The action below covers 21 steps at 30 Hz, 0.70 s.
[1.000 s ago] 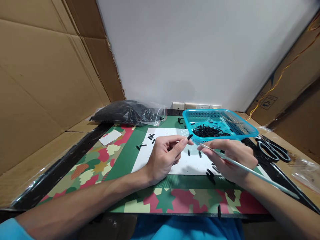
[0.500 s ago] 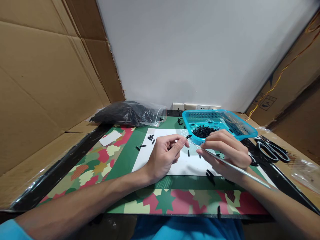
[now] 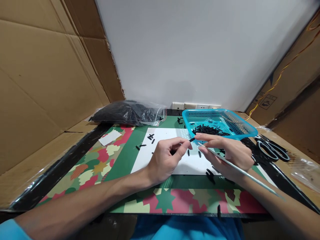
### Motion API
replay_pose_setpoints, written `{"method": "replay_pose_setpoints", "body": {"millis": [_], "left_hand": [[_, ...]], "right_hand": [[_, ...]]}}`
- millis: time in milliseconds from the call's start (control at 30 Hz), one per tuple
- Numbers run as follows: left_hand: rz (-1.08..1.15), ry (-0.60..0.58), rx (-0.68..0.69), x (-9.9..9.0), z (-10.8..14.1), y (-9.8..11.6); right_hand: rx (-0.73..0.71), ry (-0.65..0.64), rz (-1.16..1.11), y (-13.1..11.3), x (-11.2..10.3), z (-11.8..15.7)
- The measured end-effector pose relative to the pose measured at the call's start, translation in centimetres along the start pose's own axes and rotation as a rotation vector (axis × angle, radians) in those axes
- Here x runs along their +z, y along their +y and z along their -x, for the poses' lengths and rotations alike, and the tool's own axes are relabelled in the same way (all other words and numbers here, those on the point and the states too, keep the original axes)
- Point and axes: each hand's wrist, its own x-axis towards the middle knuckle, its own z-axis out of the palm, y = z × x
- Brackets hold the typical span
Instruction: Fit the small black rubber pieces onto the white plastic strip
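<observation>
My left hand [image 3: 168,156] pinches a small black piece [image 3: 192,139] between thumb and fingertips, above the white sheet [image 3: 150,163]. On the right, my right hand [image 3: 226,155] is closed on a thin metallic rod [image 3: 240,170], whose tip lies near that piece. The right index finger reaches to the piece's far end. Behind the hands is a blue basket [image 3: 243,128] with a pile of black pieces [image 3: 208,130] in it. More black pieces lie scattered on the sheet, among them one [image 3: 199,154] between the hands.
A clear bag of black material [image 3: 125,112] lies at the back left. Scissors [image 3: 271,149] and crumpled clear plastic [image 3: 306,173] are at the right. Cardboard walls [image 3: 42,73] flank the table, and sockets [image 3: 190,106] sit low on the white wall.
The black piece in my left hand has shifted slightly right and down. My right index finger has stretched out to it, and the rod has tilted slightly.
</observation>
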Motion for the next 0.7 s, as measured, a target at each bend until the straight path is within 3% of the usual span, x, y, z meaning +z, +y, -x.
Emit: {"method": "replay_pose_setpoints", "body": {"millis": [700], "left_hand": [[-0.066,0.02,0.044,0.33,-0.02,0.21]], "right_hand": [[-0.042,-0.029,0.018,0.34,0.44,0.08]]}}
